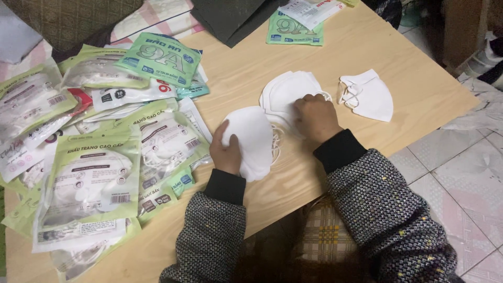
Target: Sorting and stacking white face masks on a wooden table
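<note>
1. Head view: the left hand (226, 152) holds a small stack of white folded face masks (251, 140), its grip closed over the stack's left edge, thumb on top; the stack rests low on the bench (419, 94), near its front edge.
2. The right hand (315, 118) lies knuckles up on a second pile of white masks (287, 91), just right of the held stack; its grip is curled down onto the pile, and whether it pinches a mask I cannot tell.
3. White ear loops (276, 141) trail between the two piles.
4. A single white mask (369, 97) lies alone to the right of the pile, apart from it.
5. Green and clear packets of masks (99, 178) lie heaped over the left part of the bench, some overlapping.
6. Two more green packets (293, 26) sit at the far edge.
7. Both sleeves (377, 209) are dark speckled knit with black cuffs.
</note>
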